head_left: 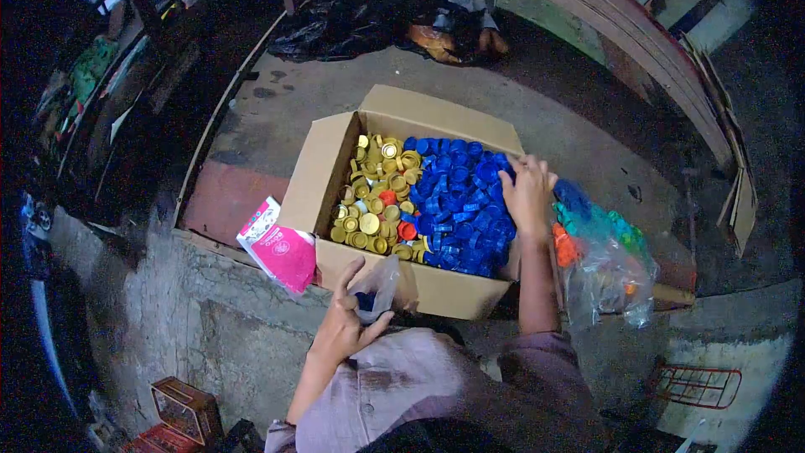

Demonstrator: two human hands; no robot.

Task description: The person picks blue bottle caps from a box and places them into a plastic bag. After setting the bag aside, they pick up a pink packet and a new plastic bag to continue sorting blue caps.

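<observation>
Blue caps (457, 201) lay beneath the nearer right hand (528, 195), grip unclear, while the left hand (345, 325) pinched a clear bag (386, 281).

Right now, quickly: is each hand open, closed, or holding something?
Left hand: pinching a clear bag.
Right hand: fingers down among the blue caps in the box; whether it grips any cannot be told.

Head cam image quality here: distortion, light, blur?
Head view: strong fisheye with black vignetted corners, wall edges bowing; dim, cool light, brightest on the cardboard box and blue caps; left hand and its clear bag slightly soft, right hand sharper.
</observation>
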